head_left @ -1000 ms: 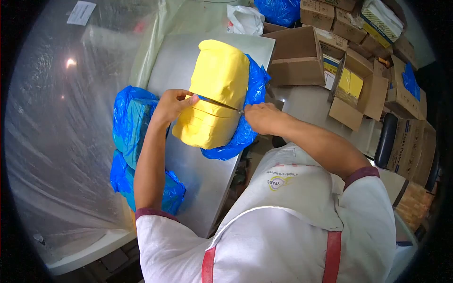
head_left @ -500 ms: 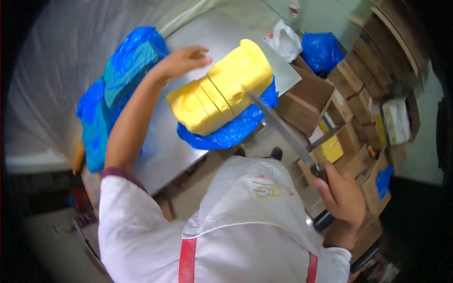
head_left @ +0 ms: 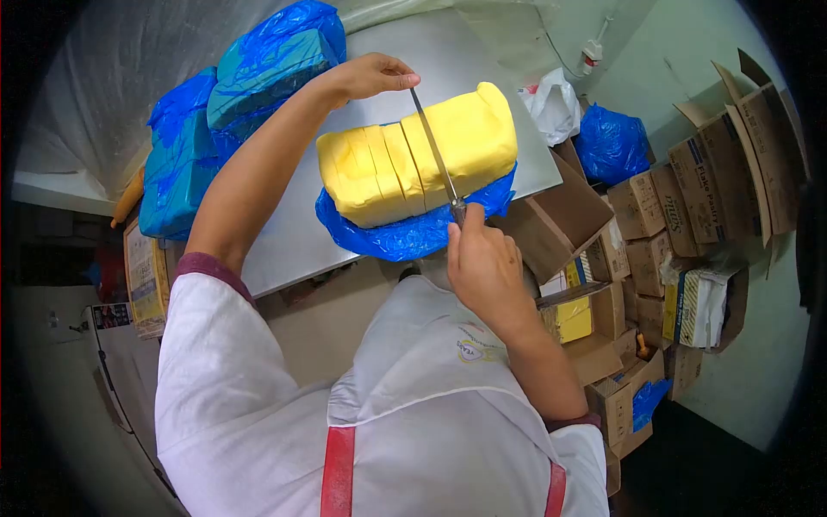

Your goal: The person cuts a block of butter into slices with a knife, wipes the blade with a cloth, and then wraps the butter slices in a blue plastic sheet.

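Note:
A large yellow block, like butter or margarine [head_left: 469, 129], lies on an opened blue plastic wrap [head_left: 388, 246] on the metal table. Several cuts cross its left part. A long-bladed knife [head_left: 435, 151] rests across its top, to the right of those cuts. My right hand [head_left: 489, 267] is closed around the knife's dark handle at the near side. At the far side my left hand [head_left: 379, 76] pinches the blade's tip between thumb and fingers.
Blocks in blue plastic [head_left: 267, 82] stand at the left on the metal table [head_left: 383, 47]. An open cardboard box [head_left: 547, 224] sits by the table's right edge. More cartons [head_left: 698, 185], a blue bag [head_left: 612, 142] and a white bag [head_left: 551, 105] are at the right.
The knife has swung from the block's right near side to lie across its top. My right hand moved left and up with it. My left hand closed on the tip.

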### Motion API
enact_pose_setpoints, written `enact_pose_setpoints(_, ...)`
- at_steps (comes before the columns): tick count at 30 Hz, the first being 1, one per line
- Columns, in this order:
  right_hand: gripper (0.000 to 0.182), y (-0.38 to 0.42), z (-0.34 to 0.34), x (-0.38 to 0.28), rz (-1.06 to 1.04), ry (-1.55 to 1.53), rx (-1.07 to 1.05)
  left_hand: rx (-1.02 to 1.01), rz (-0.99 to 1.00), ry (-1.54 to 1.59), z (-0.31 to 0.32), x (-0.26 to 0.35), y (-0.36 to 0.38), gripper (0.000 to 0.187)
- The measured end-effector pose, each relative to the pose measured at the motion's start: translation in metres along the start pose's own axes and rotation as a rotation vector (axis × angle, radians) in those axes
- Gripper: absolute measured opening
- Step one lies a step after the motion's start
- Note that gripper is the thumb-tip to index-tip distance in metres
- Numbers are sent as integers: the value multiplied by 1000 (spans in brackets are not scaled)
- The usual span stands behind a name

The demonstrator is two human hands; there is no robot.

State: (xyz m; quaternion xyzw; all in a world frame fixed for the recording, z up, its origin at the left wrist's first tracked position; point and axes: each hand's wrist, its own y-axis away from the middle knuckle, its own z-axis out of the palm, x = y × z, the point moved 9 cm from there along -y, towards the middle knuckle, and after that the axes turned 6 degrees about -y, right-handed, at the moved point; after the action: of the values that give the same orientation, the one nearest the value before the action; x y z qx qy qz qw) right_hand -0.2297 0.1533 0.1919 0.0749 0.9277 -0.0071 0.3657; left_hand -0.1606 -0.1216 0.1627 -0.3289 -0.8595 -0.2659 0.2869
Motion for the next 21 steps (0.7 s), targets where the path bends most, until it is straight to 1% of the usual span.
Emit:
enact_pose_setpoints(4,22,-3,5,0,26,37,-55,-95,22,-89,-1,3,-3,70)
enact_pose_setpoints(7,18,-8,13,3,76,42,-105,-180,30,-216,4,-2,-17,79)
enact_pose_setpoints(8,17,-10,18,6,100,74,-142,-300,-35,-236,12,-9,-20,78)
enact_pose_setpoints(10,16,-12,27,15,155,133,-214,-321,-48,-309,16,-17,-28,81)
enact_pose_setpoints(14,19,-16,44,30,227,158,-291,-380,-55,-394,37,-45,-44,88)
enact_pose_setpoints(16,18,-18,55,41,259,151,-327,-403,-56,-451,48,-55,-49,86)
enact_pose_setpoints(17,18,-18,60,46,230,147,-298,-415,-55,-480,54,-60,-52,85)
enact_pose_setpoints(19,23,-18,70,57,171,143,-231,-464,-36,-504,68,-80,-62,82)
enact_pose_setpoints(20,24,-19,75,63,191,140,-245,-489,-27,-516,76,-89,-68,81)
enact_pose_setpoints(21,24,-21,80,68,209,137,-261,-534,-23,-513,83,-92,-71,85)
